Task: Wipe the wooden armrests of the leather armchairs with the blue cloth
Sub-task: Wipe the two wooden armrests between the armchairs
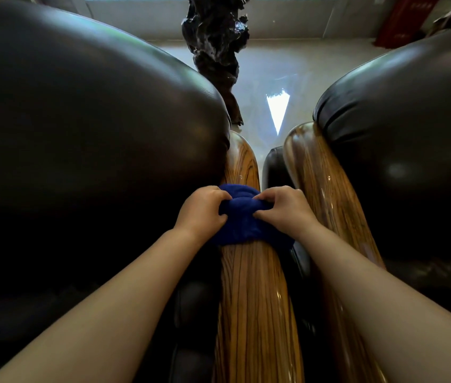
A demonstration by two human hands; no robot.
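A bunched blue cloth [242, 219] lies across the top of the left armchair's glossy wooden armrest [254, 305], roughly halfway along it. My left hand [201, 210] grips the cloth's left side and my right hand [285, 208] grips its right side, both with fingers pinched into the fabric. The right armchair's wooden armrest [321, 183] runs parallel just to the right, a narrow gap apart, with my right forearm over its near part. The dark leather backrest of the left armchair [86, 120] bulges on the left and that of the right armchair [406, 128] on the right.
Between the chairs, beyond the armrests, a shiny pale floor [268, 78] reflects a window. A dark gnarled root sculpture [216, 48] stands on it at the top centre. A red object [404, 17] leans at the far right by the wall.
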